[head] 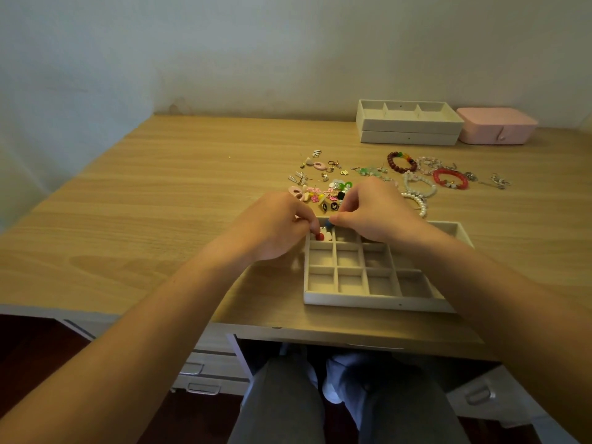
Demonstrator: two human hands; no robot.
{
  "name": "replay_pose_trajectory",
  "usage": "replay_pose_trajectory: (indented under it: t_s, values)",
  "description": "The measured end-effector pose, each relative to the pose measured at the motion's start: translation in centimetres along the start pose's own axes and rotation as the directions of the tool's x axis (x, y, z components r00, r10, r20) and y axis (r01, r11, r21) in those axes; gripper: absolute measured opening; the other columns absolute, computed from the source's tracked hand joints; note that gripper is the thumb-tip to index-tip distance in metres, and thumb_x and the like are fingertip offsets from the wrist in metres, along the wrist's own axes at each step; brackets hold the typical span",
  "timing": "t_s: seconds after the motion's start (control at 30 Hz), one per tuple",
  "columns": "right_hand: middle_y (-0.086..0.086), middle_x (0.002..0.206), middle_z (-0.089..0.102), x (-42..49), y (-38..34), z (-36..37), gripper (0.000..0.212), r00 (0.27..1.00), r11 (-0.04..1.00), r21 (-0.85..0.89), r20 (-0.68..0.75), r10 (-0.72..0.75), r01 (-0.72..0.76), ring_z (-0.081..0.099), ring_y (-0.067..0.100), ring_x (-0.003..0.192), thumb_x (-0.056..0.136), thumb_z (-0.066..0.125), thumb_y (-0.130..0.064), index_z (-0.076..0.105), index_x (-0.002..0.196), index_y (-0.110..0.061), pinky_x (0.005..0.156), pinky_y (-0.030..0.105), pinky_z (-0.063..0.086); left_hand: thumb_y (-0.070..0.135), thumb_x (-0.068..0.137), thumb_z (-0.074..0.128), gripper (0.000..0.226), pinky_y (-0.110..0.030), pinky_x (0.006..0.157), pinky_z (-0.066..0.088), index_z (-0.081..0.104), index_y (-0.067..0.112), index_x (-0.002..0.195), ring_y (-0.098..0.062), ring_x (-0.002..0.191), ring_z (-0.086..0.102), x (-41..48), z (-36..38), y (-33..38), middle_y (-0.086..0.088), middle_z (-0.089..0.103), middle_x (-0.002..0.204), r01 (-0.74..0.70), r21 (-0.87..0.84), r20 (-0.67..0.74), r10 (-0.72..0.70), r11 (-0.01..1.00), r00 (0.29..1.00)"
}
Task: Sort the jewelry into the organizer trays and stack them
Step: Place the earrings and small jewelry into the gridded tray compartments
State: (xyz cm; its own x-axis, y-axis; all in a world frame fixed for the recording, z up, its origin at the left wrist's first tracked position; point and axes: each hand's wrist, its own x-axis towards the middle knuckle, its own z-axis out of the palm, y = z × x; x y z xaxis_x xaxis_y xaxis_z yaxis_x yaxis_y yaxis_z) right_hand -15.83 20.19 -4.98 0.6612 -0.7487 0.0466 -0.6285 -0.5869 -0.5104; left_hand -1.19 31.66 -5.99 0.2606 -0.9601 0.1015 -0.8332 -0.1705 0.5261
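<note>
A beige organizer tray (371, 298) with a grid of small compartments lies near the desk's front edge. Its far-left compartment holds a red bead earring (319, 236) and a white piece (327, 235). My left hand (275, 227) hovers at that corner, fingertips curled and pinched just above the red earring. My right hand (373, 209) is over the tray's far edge and pinches a small blue earring (329, 223). Behind the hands lies a heap of small earrings (320, 184). Beaded bracelets (416, 174) lie to the right of it.
Two more beige trays (408, 123) are stacked at the back right, next to a pink box (496, 125). The wooden desk (160, 203) stretches to the left; a wall runs behind it. Drawers and my knees are below the front edge.
</note>
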Motion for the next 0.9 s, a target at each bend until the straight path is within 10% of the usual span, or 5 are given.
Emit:
replay_pose_trajectory:
  t_s: [0.17, 0.4, 0.63, 0.9]
  values:
    - [0.002, 0.084, 0.071, 0.3, 0.0, -0.1, 0.017, 0.999, 0.999, 0.039, 0.035, 0.017, -0.018, 0.063, 0.013, 0.08, 0.097, 0.068, -0.026, 0.079, 0.091, -0.015, 0.063, 0.027, 0.047, 0.015, 0.087, 0.064, 0.021, -0.034, 0.077, 0.055, 0.059, 0.034, 0.081, -0.015, 0.088, 0.067, 0.8, 1.1, -0.7, 0.003, 0.069, 0.092, 0.068, -0.23, -0.131, -0.1, 0.971, 0.986]
    - [-0.005, 0.071, 0.068, -0.1, -0.2, -0.3, 0.014, 0.999, 0.999, 0.038, 0.041, 0.014, -0.015, 0.059, 0.006, 0.068, 0.084, 0.082, -0.029, 0.077, 0.075, -0.02, 0.053, 0.022, 0.04, 0.027, 0.084, 0.079, 0.011, -0.009, 0.05, 0.043, 0.073, 0.033, 0.078, -0.003, 0.078, 0.064, 1.5, 1.6, -0.2, 0.013, 0.07, 0.081, 0.128, -0.317, -0.074, -0.159, 0.94, 0.984]
    - [-0.002, 0.078, 0.071, 0.1, -0.3, -0.3, 0.016, 0.998, 1.0, 0.02, 0.058, -0.003, 0.001, 0.063, 0.01, 0.076, 0.092, 0.075, -0.03, 0.081, 0.088, -0.016, 0.064, 0.027, 0.053, 0.027, 0.095, 0.063, 0.015, -0.038, 0.07, 0.06, 0.078, 0.023, 0.093, -0.018, 0.081, 0.072, 1.6, 1.1, 0.0, 0.0, 0.074, 0.09, 0.205, -0.397, -0.003, -0.224, 0.895, 0.975]
    - [0.002, 0.073, 0.07, 0.3, -0.9, -0.8, 0.015, 0.999, 0.999, 0.032, 0.045, 0.025, -0.027, 0.062, 0.012, 0.071, 0.087, 0.075, -0.024, 0.077, 0.077, -0.012, 0.054, 0.024, 0.045, 0.023, 0.091, 0.067, 0.012, -0.026, 0.056, 0.048, 0.076, 0.019, 0.084, -0.012, 0.064, 0.067, 2.0, -0.2, -0.2, -0.001, 0.076, 0.082, 0.234, -0.438, -0.009, -0.264, 0.868, 0.964]
